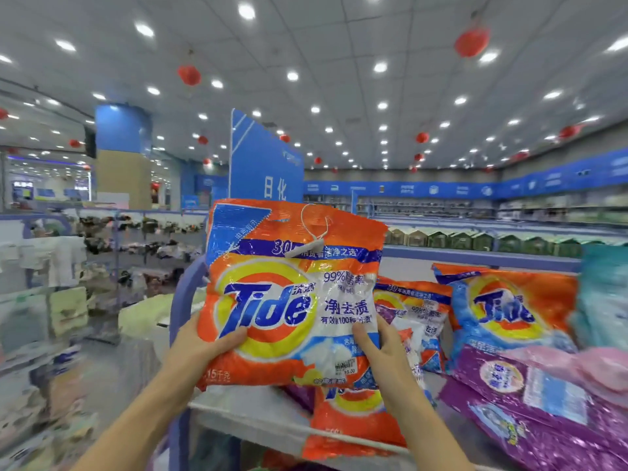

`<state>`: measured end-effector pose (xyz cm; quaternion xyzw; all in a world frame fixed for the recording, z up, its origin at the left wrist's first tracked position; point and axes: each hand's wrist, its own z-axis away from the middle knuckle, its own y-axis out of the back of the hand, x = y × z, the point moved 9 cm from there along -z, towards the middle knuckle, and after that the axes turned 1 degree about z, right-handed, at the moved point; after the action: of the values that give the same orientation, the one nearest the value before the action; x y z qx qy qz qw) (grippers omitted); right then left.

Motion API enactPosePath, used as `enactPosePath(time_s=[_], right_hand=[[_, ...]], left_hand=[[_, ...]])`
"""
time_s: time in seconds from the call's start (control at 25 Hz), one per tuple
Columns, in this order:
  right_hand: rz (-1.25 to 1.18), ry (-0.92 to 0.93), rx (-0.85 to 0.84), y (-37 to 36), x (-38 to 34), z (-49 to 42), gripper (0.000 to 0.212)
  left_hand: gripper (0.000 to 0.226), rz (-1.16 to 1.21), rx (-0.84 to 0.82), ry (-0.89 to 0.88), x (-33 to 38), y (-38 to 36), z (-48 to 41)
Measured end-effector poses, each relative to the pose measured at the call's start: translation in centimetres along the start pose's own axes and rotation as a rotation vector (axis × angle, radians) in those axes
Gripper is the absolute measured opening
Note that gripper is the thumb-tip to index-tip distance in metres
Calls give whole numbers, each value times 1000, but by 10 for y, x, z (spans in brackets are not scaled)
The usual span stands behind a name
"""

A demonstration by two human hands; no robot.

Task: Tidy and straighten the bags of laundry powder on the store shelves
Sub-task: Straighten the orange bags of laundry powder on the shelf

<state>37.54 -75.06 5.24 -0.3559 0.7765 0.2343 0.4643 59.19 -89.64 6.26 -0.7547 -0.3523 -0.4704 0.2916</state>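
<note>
Two hands hold one orange Tide bag [292,297] upright at frame centre, printed front toward the camera.

- Left hand [204,345]: grips the bag's lower left edge, thumb across the front, fingers hidden behind.
- Right hand [380,348]: grips the lower right edge the same way, thumb on the front.
- White tag [306,248] hangs on a string from the bag's top.
- Cannot tell whether the bag's bottom edge touches the shelf [265,423] at lower centre.
- Second Tide bag [418,317] stands just right of the held one, partly hidden by the right hand.
- Third Tide bag [506,307] leans further right.
- Fourth Tide bag [353,423] lies flat below the held one, overhanging the shelf's front rail.
- Purple bag [530,402] lies tilted at lower right, a pink bag [594,368] on it.
- Blue sign [268,168] rises behind the held bag.
</note>
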Motion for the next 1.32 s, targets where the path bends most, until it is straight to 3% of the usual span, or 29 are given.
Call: enactPosePath(time_s=[0.08,0.56,0.64,0.76,0.84,0.92,1.0,1.08,1.12,1.2,1.32], right_hand=[[46,-12,53,2,-5,4,17],[328,-32,274,98,-40,20,21],[407,-23,269,124,-46,13,20],[488,-3,219,171,-54,-6,20],[564,-25,216,213,-49,-13,43],[813,-145,177,254,-24,-12,52],[1210,-301,-11,277,16,-7,83],[1487,-316,-186,279,38,-5,113],[1541,-306,-218,282,45,-6,111],[1517,-342,-208,296,48,-2,80],[1528,-331,-181,322,45,16,52]], left_hand=[[108,36,-58,14,-8,-4,-12],[102,286,-256,80,-43,-117,-55],[90,332,-261,112,-46,-147,-59],[44,379,-186,146,-49,-185,-68],[48,389,-133,160,-54,-203,-75],[59,396,-102,157,-57,-218,-80],[76,396,-94,139,-55,-231,-85],[72,371,-86,109,-49,-245,-88],[58,356,-81,85,-44,-253,-87],[39,337,-84,41,-35,-268,-82],[50,307,-121,-10,-28,-292,-75]])
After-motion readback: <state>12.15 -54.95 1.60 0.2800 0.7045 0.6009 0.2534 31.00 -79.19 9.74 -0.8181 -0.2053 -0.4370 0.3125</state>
